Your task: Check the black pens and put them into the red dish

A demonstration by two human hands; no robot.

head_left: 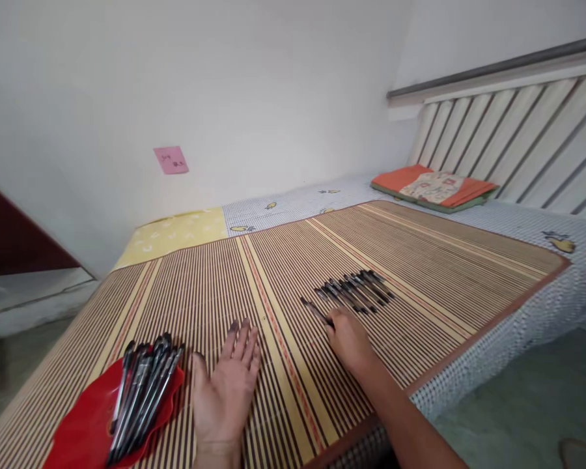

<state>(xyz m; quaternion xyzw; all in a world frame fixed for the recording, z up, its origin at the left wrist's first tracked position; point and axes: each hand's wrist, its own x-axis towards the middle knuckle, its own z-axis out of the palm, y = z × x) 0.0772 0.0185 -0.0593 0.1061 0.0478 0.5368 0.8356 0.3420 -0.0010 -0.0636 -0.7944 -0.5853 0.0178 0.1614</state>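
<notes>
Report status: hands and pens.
Left hand open, palm up. Right hand gripping pen beside pen row. More pens on red tray. Nothing between held pen and row.

L hand (228, 394) palm-up | R hand (349, 340) on pen (315, 309), nr pen row (359, 293) | red tray (90, 410) w/ pens (141, 384)
</notes>
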